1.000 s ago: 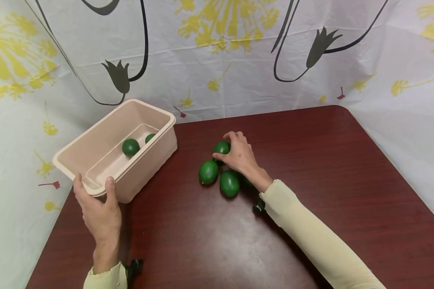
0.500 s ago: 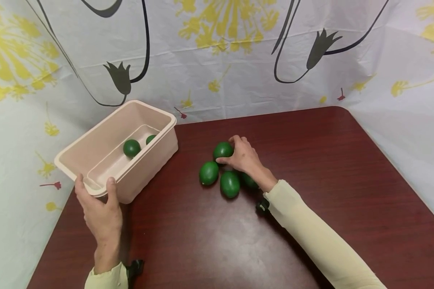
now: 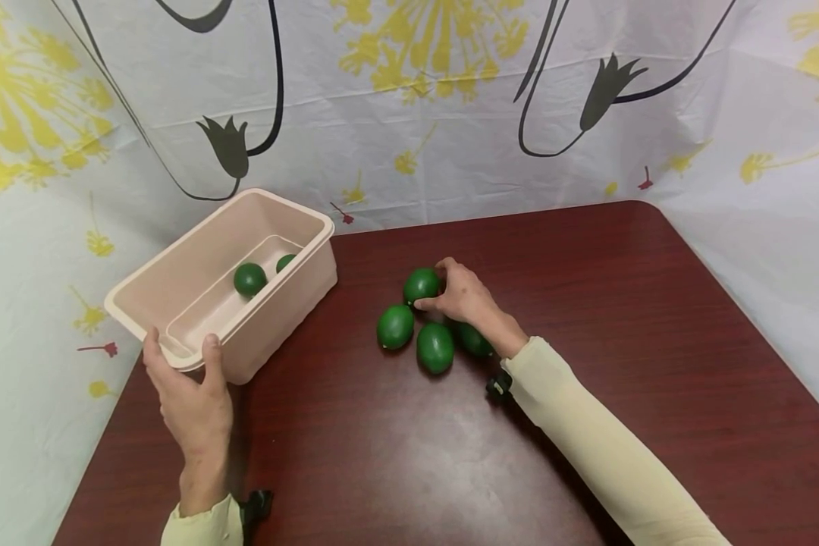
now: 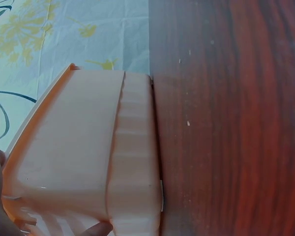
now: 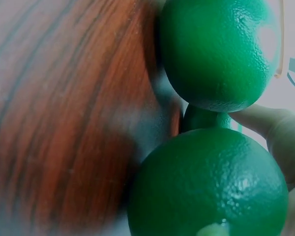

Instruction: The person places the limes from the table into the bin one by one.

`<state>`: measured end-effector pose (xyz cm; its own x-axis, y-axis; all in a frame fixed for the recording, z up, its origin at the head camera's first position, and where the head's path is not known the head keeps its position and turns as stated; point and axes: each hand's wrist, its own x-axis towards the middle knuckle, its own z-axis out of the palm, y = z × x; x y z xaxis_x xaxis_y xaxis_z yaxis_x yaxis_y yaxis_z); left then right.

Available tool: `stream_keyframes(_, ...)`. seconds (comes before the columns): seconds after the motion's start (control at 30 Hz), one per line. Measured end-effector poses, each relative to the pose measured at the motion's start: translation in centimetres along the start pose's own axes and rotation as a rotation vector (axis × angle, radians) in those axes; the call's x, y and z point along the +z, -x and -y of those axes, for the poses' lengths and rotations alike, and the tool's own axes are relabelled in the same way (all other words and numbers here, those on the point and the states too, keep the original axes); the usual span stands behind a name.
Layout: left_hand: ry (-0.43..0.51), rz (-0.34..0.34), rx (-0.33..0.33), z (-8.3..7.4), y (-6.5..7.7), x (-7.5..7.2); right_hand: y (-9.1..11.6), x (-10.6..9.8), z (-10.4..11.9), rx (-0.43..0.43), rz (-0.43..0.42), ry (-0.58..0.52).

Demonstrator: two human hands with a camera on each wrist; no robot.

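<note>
In the head view, my left hand [image 3: 194, 409] holds the near corner of a pale pink plastic bin [image 3: 280, 318], its thumb and fingertips on the rim. Two green limes lie inside, one lime [image 3: 250, 280] in plain sight and the other lime [image 3: 284, 262] partly behind the wall. Right of the bin, my right hand [image 3: 469, 294] is beside the farthest loose lime [image 3: 421, 285], thumb and fingers spread near its right side. Close by lie a left lime [image 3: 395, 327], a near lime [image 3: 435, 348] and a lime [image 3: 474, 340] partly under the wrist.
Everything stands on a dark red wood-grain table [image 3: 355, 447]. A white cloth [image 3: 382, 152] with printed flowers hangs behind the table and at its sides. The bin sits by the table's far left edge.
My right hand has drawn back slightly to the right from the farthest lime, which shows more now. The lime under my wrist is also more visible. My left hand stays on the bin.
</note>
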<state>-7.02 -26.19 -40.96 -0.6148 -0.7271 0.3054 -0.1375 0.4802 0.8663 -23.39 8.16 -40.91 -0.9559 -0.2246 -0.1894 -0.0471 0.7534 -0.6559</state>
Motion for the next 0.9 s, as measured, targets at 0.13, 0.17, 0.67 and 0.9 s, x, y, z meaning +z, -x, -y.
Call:
stream_keyframes(0.13,-0.003,0.001,-0.002,0.05,0.00,0.01,-0.13,0.01,0.04,-0.010,0.004,0.012)
stream_keyframes(0.17,-0.003,0.001,-0.002,0.06,0.00,0.03,-0.14,0.00,0.07,-0.011,0.006,0.014)
stream_keyframes(0.67,-0.006,-0.004,0.007,0.03,0.05,-0.11,-0.77,0.31,0.31,-0.017,0.018,0.023)
stream_keyframes(0.9,-0.003,0.002,0.009,-0.01,0.17,0.04,-0.62,0.20,0.38,-0.037,0.011,0.024)
